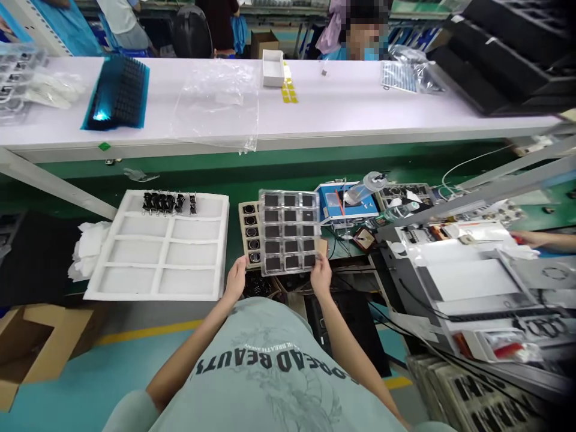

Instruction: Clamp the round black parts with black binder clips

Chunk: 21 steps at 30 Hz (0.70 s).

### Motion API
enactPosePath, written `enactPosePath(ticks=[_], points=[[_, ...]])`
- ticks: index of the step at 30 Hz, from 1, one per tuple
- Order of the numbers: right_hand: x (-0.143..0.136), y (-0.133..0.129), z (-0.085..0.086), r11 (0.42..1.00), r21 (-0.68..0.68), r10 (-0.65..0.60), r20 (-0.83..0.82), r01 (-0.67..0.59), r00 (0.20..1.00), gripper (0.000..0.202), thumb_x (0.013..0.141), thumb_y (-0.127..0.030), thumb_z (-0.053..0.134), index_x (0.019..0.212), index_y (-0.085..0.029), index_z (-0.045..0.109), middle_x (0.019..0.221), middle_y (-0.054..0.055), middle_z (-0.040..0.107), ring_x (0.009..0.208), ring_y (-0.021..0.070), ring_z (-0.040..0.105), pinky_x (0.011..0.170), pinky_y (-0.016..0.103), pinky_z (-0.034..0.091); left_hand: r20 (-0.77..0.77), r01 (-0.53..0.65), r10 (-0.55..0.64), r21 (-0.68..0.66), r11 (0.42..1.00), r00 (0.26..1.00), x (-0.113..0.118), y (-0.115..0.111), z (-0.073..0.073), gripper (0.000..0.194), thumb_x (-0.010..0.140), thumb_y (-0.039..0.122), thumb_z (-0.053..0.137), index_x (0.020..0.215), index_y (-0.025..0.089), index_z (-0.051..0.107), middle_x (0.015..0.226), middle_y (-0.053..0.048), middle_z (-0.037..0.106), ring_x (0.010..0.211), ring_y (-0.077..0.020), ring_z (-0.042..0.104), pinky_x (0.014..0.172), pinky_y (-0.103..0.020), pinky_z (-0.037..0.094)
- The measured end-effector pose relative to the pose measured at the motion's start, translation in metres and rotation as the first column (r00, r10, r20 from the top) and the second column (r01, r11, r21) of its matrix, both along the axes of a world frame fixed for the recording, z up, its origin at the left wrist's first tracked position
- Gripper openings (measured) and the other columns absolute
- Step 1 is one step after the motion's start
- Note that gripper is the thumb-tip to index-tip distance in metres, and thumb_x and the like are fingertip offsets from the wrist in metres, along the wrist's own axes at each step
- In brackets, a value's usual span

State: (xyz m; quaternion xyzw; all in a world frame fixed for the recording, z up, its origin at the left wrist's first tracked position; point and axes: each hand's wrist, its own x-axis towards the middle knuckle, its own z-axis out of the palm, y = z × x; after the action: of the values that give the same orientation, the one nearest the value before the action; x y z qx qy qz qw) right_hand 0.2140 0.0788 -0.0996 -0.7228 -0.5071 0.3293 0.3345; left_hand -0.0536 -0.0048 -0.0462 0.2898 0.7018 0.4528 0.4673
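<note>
Hands on clear tray (289, 231), near bench edge.
Left hand (236, 279) and right hand (321, 275) clamped on bottom corners, held level so parts stay seated; foam tray (158, 246) alongside.

One clear tray (289, 231), one white foam tray (157, 246), two hands (321, 276), one cardboard box (31, 342)

Printed lettering on the front of the person's pale green T-shirt (270, 366), seen upside down from the head camera: "SPREAD BEAUTY", with a line of smaller words arched above it, too small to read. No other text is legible.
</note>
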Motion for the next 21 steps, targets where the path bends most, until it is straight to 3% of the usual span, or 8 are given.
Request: enactPosePath(ticks=[3, 8, 12, 17, 19, 21], points=[[-0.027, 0.023, -0.009, 0.987, -0.119, 0.127, 0.179, -0.106, 0.976, 0.051, 0.092, -0.025, 0.032, 0.133, -0.008, 0.059, 0.122, 0.022, 0.065, 0.117, 0.0298, 0.06, 0.099, 0.041, 0.047, -0.093, 0.048, -0.055, -0.075, 0.996, 0.994, -0.002, 0.011, -0.013, 0.048, 0.091, 0.05, 0.055, 0.127, 0.02, 0.063, 0.147, -0.017, 0.054, 0.14, -0.0321, 0.046, 0.112, -0.045, 0.037], [-0.042, 0.035, -0.016, 0.961, -0.249, 0.21, 0.387, -0.117, 0.898, 0.052, 0.096, -0.028, 0.034, 0.137, -0.011, 0.061, 0.117, 0.024, 0.066, 0.116, 0.0343, 0.061, 0.096, 0.041, 0.048, -0.114, 0.171, -0.184, -0.119, 0.978, 0.976, 0.0, 0.029, -0.034, 0.059, 0.087, 0.048, 0.059, 0.138, 0.019, 0.054, 0.156, -0.017, 0.042, 0.149, -0.0302, 0.032, 0.12, -0.043, 0.024], [-0.05, 0.038, -0.023, 0.97, -0.215, 0.18, 0.342, -0.11, 0.922, 0.052, 0.095, -0.028, 0.035, 0.136, -0.012, 0.063, 0.109, 0.021, 0.072, 0.104, 0.0321, 0.068, 0.088, 0.039, 0.051, -0.122, 0.181, -0.194, -0.111, 0.977, 0.973, -0.002, 0.038, -0.042, 0.062, 0.084, 0.048, 0.061, 0.138, 0.018, 0.054, 0.158, -0.018, 0.04, 0.151, -0.0302, 0.028, 0.121, -0.042, 0.021], [-0.065, 0.042, -0.023, 0.976, -0.194, 0.154, 0.322, -0.094, 0.934, 0.051, 0.092, -0.029, 0.037, 0.128, -0.011, 0.068, 0.113, 0.021, 0.072, 0.104, 0.032, 0.069, 0.087, 0.039, 0.051, -0.093, 0.174, -0.182, -0.09, 0.981, 0.979, -0.007, 0.038, -0.046, 0.058, 0.081, 0.041, 0.064, 0.134, 0.018, 0.056, 0.154, -0.018, 0.046, 0.148, -0.0318, 0.034, 0.12, -0.044, 0.024], [-0.066, 0.038, -0.021, 0.974, -0.203, 0.16, 0.324, -0.096, 0.933, 0.054, 0.092, -0.032, 0.036, 0.131, -0.009, 0.065, 0.116, 0.022, 0.071, 0.107, 0.033, 0.068, 0.089, 0.04, 0.051, -0.109, 0.177, -0.182, -0.052, 0.983, 0.977, -0.019, 0.043, -0.044, 0.057, 0.079, 0.036, 0.066, 0.132, 0.019, 0.058, 0.15, -0.017, 0.05, 0.146, -0.0324, 0.037, 0.119, -0.044, 0.026], [-0.062, 0.029, -0.019, 0.976, -0.2, 0.147, 0.32, -0.086, 0.936, 0.059, 0.091, -0.037, 0.037, 0.136, -0.006, 0.059, 0.122, 0.023, 0.069, 0.113, 0.034, 0.066, 0.093, 0.04, 0.05, -0.21, 0.163, -0.159, 0.001, 0.987, 0.965, -0.045, 0.058, -0.034, 0.054, 0.081, 0.032, 0.064, 0.132, 0.017, 0.058, 0.147, -0.018, 0.053, 0.143, -0.0327, 0.041, 0.118, -0.044, 0.028]])
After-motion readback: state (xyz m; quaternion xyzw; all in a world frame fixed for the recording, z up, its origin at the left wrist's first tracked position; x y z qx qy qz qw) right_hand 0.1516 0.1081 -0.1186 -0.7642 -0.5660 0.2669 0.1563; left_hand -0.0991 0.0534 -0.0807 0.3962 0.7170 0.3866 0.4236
